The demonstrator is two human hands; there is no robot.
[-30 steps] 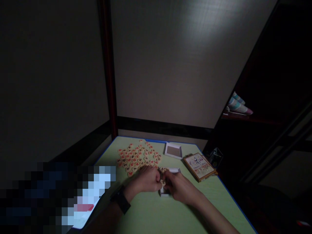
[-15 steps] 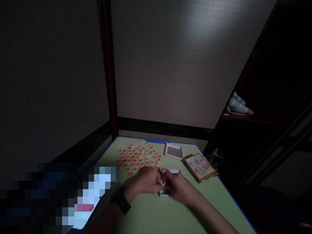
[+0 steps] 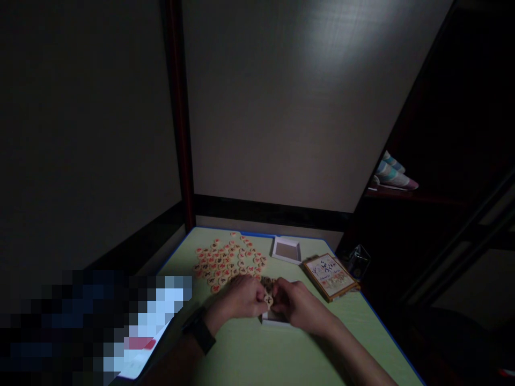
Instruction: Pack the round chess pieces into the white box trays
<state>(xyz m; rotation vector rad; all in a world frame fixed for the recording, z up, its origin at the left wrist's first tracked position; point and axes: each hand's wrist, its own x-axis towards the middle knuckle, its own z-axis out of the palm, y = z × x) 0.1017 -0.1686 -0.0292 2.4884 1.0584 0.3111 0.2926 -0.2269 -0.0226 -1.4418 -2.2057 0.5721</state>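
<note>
Over the near white box tray [image 3: 274,322], my left hand [image 3: 243,296] and my right hand [image 3: 300,305] come close together with curled fingers. Between their fingertips shows a round Chinese chess piece [image 3: 269,301] with a dark character, and both hands pinch at it. More pieces [image 3: 267,280] sit at the tray's far end, partly behind my fingers. A dark watch [image 3: 200,331] is on my left wrist. To the left and beyond my left hand, several chess pieces [image 3: 219,262] with red or dark characters lie spread on the table.
Farther back on the green table [image 3: 249,354] lies a second white box tray [image 3: 287,250]. A printed chess box [image 3: 330,276] rests by the right edge, with a dark glossy object [image 3: 358,260] beyond it. Panelled walls [image 3: 273,134] stand behind; a bright pixelated patch [image 3: 156,311] is at left.
My right hand has shifted slightly right and down, covering more of the tray's right side. The piece between the hands now faces up more plainly. The spread pieces stay put.
</note>
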